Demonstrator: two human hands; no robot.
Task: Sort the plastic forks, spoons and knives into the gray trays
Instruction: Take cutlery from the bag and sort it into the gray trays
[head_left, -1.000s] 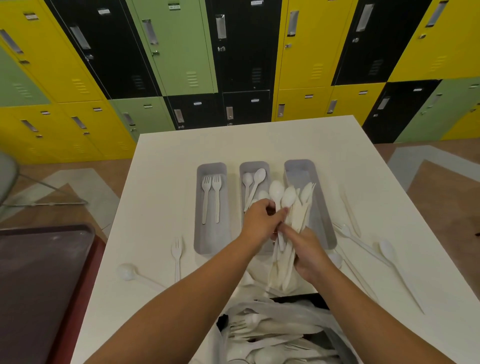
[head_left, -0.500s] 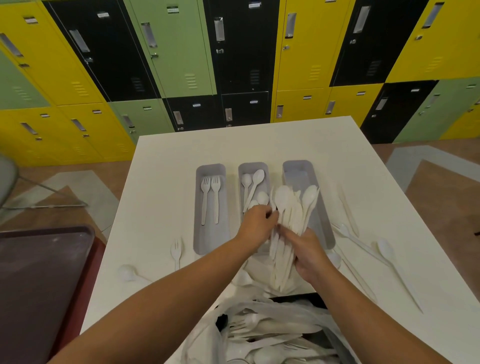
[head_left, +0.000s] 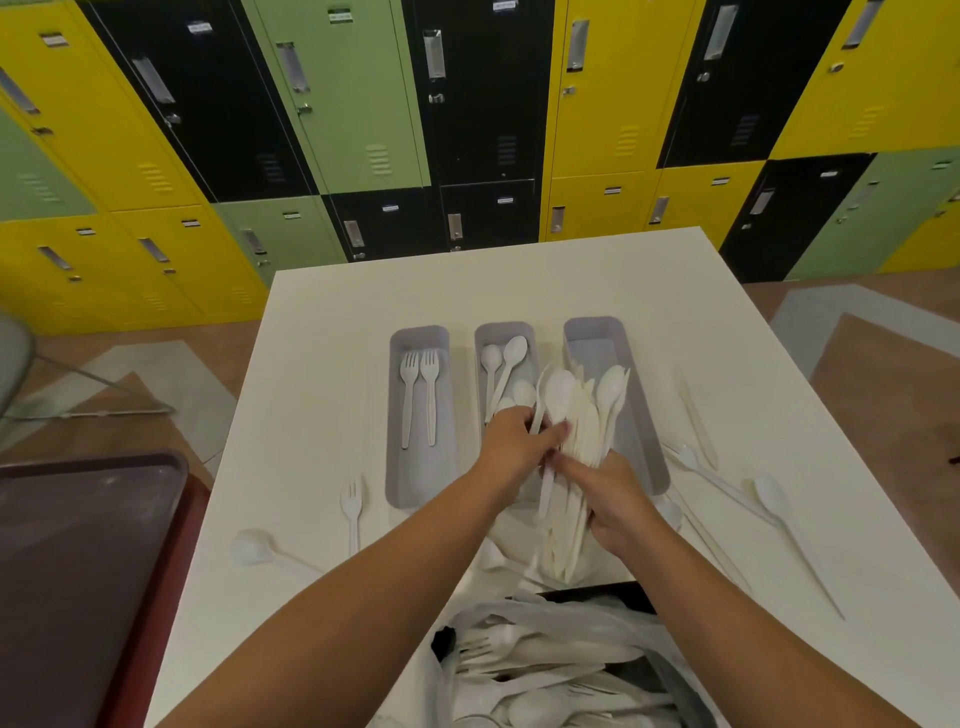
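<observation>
Three gray trays (head_left: 420, 335); two forks (head_left: 420, 395) in leftmost.

Three gray trays stand side by side on the white counter (head_left: 322, 364), long axes running away from the viewer. The left tray (head_left: 415, 467) holds two white forks (head_left: 420, 395) lying parallel, tines away. The middle tray (head_left: 501, 332) holds several white spoons (head_left: 501, 364), bowls away. The right tray (head_left: 597, 332) is partly hidden by a fanned bundle of white cutlery (head_left: 576, 426), gripped upright in the right hand (head_left: 613, 499). The left hand (head_left: 511, 441) pinches one piece of the bundle. Loose spoons (head_left: 771, 493) and one fork (head_left: 351, 506) lie on the counter beside the trays.
</observation>
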